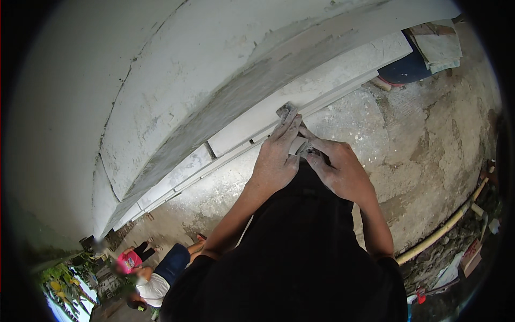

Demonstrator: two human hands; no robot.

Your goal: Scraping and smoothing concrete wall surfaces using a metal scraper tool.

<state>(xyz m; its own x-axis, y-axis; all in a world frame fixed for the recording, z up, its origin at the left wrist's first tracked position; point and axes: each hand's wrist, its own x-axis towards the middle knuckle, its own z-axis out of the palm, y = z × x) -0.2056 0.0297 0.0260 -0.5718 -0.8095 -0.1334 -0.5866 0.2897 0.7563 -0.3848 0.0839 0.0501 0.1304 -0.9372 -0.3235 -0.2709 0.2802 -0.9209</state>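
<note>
A yellowish pipe (455,220) lies right; plants (60,285) stand left.

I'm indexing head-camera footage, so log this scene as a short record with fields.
Left hand: dusty left hand, fingers reaching a small grey piece; grip unclear
Right hand: dusty right hand, fingertips at a pale piece between the hands; grip partly hidden
Beyond hands: long white slab
Right side: yellowish pipe
Lower left: person in pink top; person in white top
</note>
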